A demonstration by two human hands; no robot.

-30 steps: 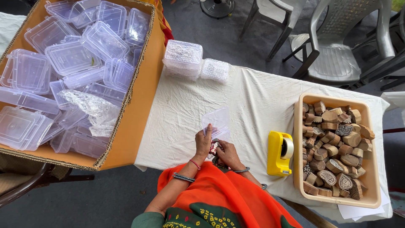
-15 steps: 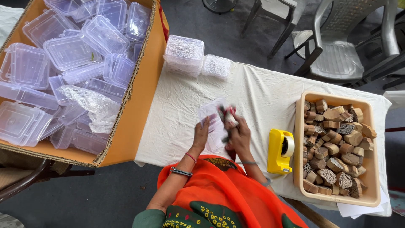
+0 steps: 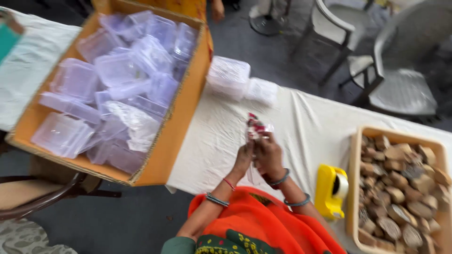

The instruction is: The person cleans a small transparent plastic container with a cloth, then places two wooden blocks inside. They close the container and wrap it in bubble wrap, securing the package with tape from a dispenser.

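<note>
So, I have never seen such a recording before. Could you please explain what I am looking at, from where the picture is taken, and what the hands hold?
There is no machine here. The picture comes from a camera worn on a person's head, looking down at their own two bare hands. The left hand and the right hand are raised together over a table covered with a white cloth. Between them they hold a small clear plastic packet with something red and dark inside; the picture is blurred, so the contents are unclear. On the cloth lie a yellow plastic tape dispenser, a light wooden tray filled with brown wooden blocks and stacks of clear plastic lidded boxes. To the left stands a large cardboard carton full of the same clear boxes.
</note>
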